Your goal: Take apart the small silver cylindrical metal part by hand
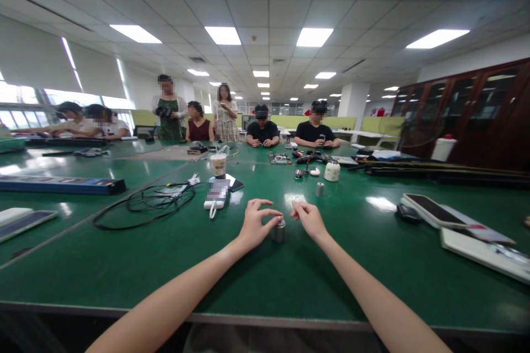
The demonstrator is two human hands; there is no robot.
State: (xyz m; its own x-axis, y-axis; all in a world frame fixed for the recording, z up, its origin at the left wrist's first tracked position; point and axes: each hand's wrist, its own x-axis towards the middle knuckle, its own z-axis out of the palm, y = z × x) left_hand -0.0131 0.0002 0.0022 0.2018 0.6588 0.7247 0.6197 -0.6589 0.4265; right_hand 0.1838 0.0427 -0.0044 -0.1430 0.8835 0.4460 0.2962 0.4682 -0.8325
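My left hand (260, 222) reaches in from the left, thumb and index finger closed together at the top of a small grey metal cylinder (279, 233). Its other fingers are lifted and spread. The cylinder stands upright on the green table (232, 281). Just right of it, my right hand (308, 219) hovers with thumb and fingertips pinched together; anything between them is too small to make out. A second grey metal cylinder (320, 189) stands farther back, apart from both hands.
Left of my hands lie a white power bank (214, 203) and a looped black cable (144, 223), with a drink cup (218, 165) behind. A white jar (332, 171) stands beyond the second cylinder. Phones (433, 210) lie at right. Several people sit or stand across the table.
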